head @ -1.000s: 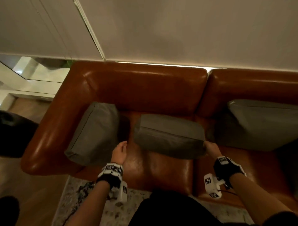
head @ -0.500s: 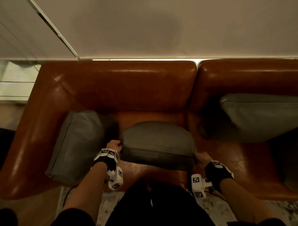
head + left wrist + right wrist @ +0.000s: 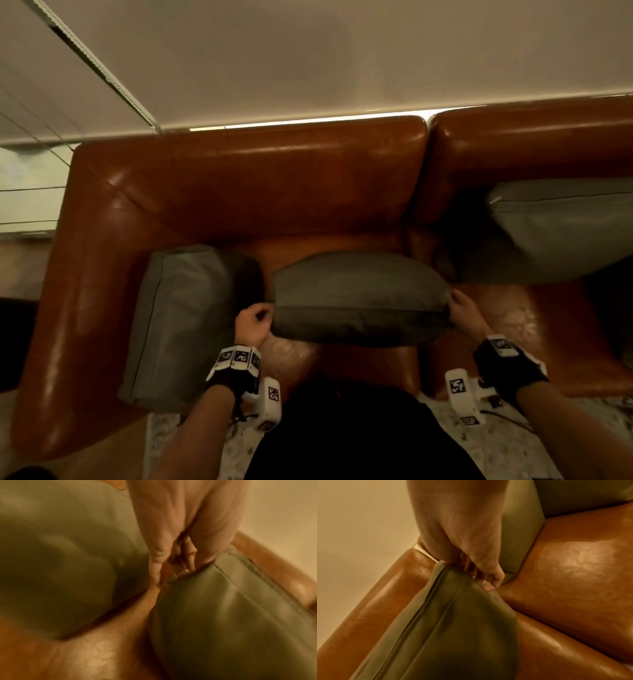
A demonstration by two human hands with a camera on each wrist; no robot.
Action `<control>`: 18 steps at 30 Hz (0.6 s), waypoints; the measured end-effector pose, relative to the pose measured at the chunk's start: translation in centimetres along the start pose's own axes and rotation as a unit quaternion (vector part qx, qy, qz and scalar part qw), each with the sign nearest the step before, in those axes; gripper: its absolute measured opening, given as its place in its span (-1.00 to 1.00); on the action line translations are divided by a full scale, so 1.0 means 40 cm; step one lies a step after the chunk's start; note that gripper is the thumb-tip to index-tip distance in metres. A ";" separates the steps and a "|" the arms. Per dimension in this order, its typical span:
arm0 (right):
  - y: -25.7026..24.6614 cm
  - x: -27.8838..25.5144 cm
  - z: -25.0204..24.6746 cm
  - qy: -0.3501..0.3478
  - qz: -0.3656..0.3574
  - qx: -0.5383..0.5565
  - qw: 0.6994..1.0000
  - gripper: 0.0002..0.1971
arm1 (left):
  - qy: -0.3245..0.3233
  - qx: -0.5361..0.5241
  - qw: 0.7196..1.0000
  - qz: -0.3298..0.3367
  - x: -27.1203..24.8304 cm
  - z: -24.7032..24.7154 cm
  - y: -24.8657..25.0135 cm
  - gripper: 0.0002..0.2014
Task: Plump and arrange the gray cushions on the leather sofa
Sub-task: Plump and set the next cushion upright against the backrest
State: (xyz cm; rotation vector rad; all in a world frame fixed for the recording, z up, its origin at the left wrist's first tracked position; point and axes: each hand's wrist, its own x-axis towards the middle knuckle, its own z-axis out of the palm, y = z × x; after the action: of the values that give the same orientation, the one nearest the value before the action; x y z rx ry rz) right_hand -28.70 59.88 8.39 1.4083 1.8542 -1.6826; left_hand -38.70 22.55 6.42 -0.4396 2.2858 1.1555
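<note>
A gray middle cushion (image 3: pixel 359 301) (image 3: pixel 231 615) (image 3: pixel 445 628) is held over the seat of the brown leather sofa (image 3: pixel 260 192). My left hand (image 3: pixel 255 323) (image 3: pixel 173 563) pinches its left corner, fingers curled on the seam. At the cushion's right corner my right hand (image 3: pixel 462 313) (image 3: pixel 481 577) grips the fabric. Another gray cushion (image 3: pixel 178 318) (image 3: pixel 60 561) leans against the left armrest. A third gray cushion (image 3: pixel 561 229) (image 3: pixel 522 524) rests on the right seat against the backrest.
A pale wall (image 3: pixel 342 58) rises behind the sofa, with a white blind (image 3: pixel 51 85) at the left. A patterned rug (image 3: pixel 534 442) lies in front of the sofa under my dark-clothed legs (image 3: pixel 359 435).
My left hand has moved from the seat to the middle cushion's left corner. Both hands have drawn the cushion forward off the backrest, and my view has moved closer and rightward.
</note>
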 end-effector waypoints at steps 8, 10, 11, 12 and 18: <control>-0.052 0.064 -0.055 0.063 0.024 -0.016 0.998 -0.45 | 0.007 -0.375 0.919 -0.121 0.032 -0.101 0.062 -0.73; -0.059 0.018 -0.019 0.080 0.068 -0.042 0.994 -0.36 | -0.003 -0.294 0.943 -0.157 0.061 -0.086 0.039 -0.59; -0.051 0.003 -0.005 0.079 0.093 -0.045 0.992 -0.31 | -0.014 -0.235 0.957 -0.169 0.065 -0.081 0.038 -0.48; -0.039 -0.013 0.006 0.074 0.110 -0.030 0.991 -0.25 | -0.016 -0.190 0.967 -0.167 0.073 -0.075 0.029 -0.38; 0.101 0.016 -0.064 0.063 0.081 0.087 0.991 0.06 | 0.049 -0.140 0.974 -0.172 0.101 -0.051 0.017 -0.32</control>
State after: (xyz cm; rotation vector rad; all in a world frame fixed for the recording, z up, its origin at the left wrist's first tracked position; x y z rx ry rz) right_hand -24.89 61.83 6.20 1.7203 1.6357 -1.7459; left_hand -42.92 21.11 5.44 -0.9784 2.0211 1.2988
